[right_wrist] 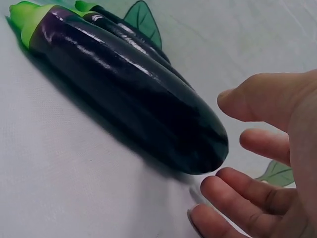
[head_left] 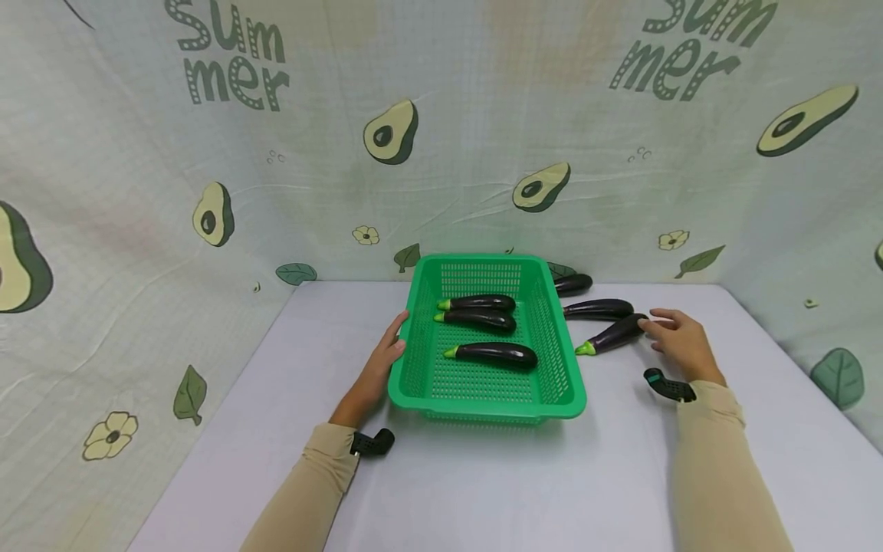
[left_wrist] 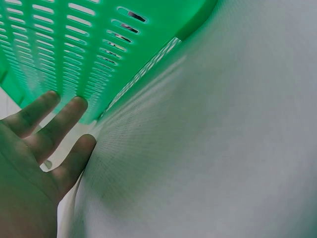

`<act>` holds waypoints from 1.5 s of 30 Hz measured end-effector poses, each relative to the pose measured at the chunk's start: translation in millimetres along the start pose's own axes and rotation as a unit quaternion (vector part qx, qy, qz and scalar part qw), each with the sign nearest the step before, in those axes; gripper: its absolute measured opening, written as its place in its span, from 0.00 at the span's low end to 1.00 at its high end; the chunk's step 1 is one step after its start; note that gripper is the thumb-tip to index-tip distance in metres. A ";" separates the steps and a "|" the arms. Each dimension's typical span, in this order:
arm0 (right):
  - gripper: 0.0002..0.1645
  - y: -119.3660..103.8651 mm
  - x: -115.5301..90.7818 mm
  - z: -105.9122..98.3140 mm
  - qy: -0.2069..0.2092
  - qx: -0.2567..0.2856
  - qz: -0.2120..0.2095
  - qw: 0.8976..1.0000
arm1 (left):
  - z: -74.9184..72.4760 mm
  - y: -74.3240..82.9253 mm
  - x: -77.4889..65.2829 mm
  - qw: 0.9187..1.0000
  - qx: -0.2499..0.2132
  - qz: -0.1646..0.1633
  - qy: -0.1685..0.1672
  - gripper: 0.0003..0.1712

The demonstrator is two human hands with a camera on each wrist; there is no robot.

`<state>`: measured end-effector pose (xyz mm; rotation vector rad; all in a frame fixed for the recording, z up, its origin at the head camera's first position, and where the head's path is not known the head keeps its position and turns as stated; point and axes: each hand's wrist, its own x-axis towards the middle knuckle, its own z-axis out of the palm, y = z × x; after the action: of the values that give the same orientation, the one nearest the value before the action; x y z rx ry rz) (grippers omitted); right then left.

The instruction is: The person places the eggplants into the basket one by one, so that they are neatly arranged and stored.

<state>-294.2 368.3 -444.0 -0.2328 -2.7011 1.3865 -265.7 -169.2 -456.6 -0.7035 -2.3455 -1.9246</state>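
Observation:
A green plastic basket (head_left: pixel 483 399) stands on the white table with three dark purple eggplants (head_left: pixel 493 354) lying in it. My left hand (head_left: pixel 375 368) is at the basket's left side, fingers extended; in the left wrist view the fingertips (left_wrist: pixel 79 103) are right at its slotted wall (left_wrist: pixel 74 44). My right hand (head_left: pixel 679 345) is at the rounded end of an eggplant (head_left: pixel 614 335) on the table to the right of the basket. In the right wrist view its thumb and fingers are spread around the end of that eggplant (right_wrist: pixel 129 94), with gaps showing between.
Behind the nearest loose eggplant lies another one (head_left: pixel 600 310), and a third (head_left: pixel 574 284) is farther back, partly hidden by the basket's rim. A patterned cloth (head_left: pixel 455 138) with avocados and leaves hangs at the table's back edge.

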 end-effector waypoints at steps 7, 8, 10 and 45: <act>0.56 -0.8 1.7 7.9 -0.011 -0.054 -0.020 0.998 | 0.4 -0.9 -2.0 1.000 0.001 -0.005 0.001 0.34; 0.56 -1.3 2.3 8.6 -0.012 -0.060 -0.021 0.998 | 0.5 -0.7 -2.2 1.000 -0.001 -0.006 0.001 0.34; 0.57 -2.1 3.3 9.4 -0.015 -0.070 -0.023 0.997 | 0.7 -0.2 -2.4 1.000 -0.001 -0.006 0.003 0.34; 0.57 -8.3 -3.3 9.0 -0.018 0.096 0.011 0.995 | -0.6 0.7 -0.7 1.000 -0.003 -0.025 -0.005 0.34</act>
<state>-293.1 355.8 -442.5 -0.2255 -2.5767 1.6589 -265.0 -169.9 -456.1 -0.6642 -2.3863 -1.9532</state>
